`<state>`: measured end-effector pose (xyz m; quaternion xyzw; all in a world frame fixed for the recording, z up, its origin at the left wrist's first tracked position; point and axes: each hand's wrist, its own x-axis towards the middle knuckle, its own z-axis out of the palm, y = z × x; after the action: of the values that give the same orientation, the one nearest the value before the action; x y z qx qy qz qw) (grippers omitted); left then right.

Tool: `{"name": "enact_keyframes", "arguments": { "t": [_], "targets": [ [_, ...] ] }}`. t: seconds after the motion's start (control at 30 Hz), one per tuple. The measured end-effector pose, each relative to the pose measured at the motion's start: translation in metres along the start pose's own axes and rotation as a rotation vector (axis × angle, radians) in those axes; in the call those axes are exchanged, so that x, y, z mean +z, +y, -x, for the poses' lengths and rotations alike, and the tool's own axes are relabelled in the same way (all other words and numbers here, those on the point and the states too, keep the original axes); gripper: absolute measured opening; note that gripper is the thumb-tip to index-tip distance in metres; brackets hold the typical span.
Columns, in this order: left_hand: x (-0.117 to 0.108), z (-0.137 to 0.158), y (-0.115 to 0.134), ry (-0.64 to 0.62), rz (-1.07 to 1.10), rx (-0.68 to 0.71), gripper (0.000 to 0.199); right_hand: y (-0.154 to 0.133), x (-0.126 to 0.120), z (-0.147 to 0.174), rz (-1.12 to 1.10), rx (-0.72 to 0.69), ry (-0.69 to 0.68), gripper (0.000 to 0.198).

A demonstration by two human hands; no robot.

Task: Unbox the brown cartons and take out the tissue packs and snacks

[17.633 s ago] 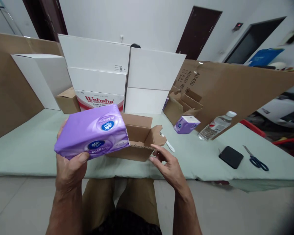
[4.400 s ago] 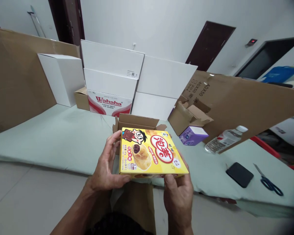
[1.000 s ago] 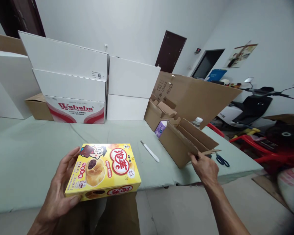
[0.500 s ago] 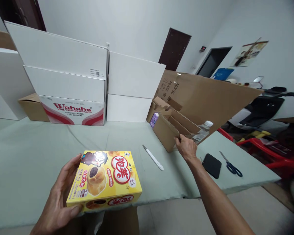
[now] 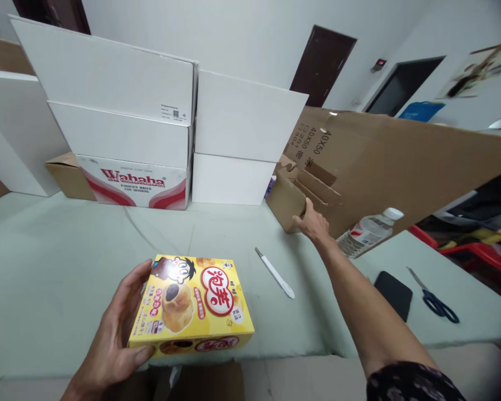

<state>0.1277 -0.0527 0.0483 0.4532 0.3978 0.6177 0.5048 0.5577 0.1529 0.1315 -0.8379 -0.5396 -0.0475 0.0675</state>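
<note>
My left hand [image 5: 119, 328] grips the left side of a yellow snack box [image 5: 192, 303] at the table's front edge, thumb on its near side. The box lies face up, showing a printed cream puff and a cartoon figure. Farther off, my right hand [image 5: 313, 223] holds the near edge of a small open brown cardboard box [image 5: 284, 203]. That box stands against a large cardboard panel, and its inside is mostly hidden. A slim white-handled knife [image 5: 278, 275] lies between my hands. Beyond my right forearm is a clear plastic bottle [image 5: 369, 231] with a white cap.
White cartons, one a Wahaba-style water carton [image 5: 133, 184], line the back of the green-covered table [image 5: 45, 289]. The tall cardboard panel [image 5: 392, 156] borders the right. Dark-handled scissors [image 5: 436, 301] and a flat black object [image 5: 394, 292] lie at the right, near the front edge.
My right hand has pushed the small cardboard box farther back, away from the bottle, which now shows more fully. The view has shifted slightly right. My left hand still holds the snack box.
</note>
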Motion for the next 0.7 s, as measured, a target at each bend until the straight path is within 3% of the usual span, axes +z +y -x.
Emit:
{"name": "enact_keyframes", "arguments": {
  "t": [0.1,0.17,0.23,0.3,0.43,0.5,0.57,0.7],
  "targets": [
    [0.001,-0.001,0.003,-0.085,0.063,0.077,0.104,-0.001,0.000,0.015,-0.079,-0.015,0.024,0.089],
    [0.001,-0.003,0.008,-0.170,0.095,0.123,0.098,-0.006,-0.002,0.038,-0.246,-0.080,0.037,0.089],
    [0.002,-0.004,0.013,-0.251,0.103,0.136,0.095,-0.013,-0.009,0.071,-0.481,-0.263,-0.037,0.079],
    [0.003,-0.003,0.015,-0.304,0.094,0.125,0.096,-0.024,-0.024,0.115,-0.642,-0.537,-0.208,0.073],
    [0.008,0.005,0.015,-0.380,0.046,0.052,0.107,-0.054,-0.057,0.208,-0.629,-0.981,-0.505,0.123],
    [0.011,0.010,0.013,-0.414,-0.031,0.030,0.108,-0.069,-0.061,0.239,-0.579,-1.117,-0.557,0.129],
    [0.014,0.014,0.010,-0.439,-0.165,0.064,0.106,-0.076,-0.056,0.254,-0.530,-1.144,-0.580,0.133],
    [0.022,0.016,0.002,-0.538,-0.359,0.193,0.108,-0.065,-0.039,0.257,-0.522,-1.038,-0.707,0.142]
  ]
}}
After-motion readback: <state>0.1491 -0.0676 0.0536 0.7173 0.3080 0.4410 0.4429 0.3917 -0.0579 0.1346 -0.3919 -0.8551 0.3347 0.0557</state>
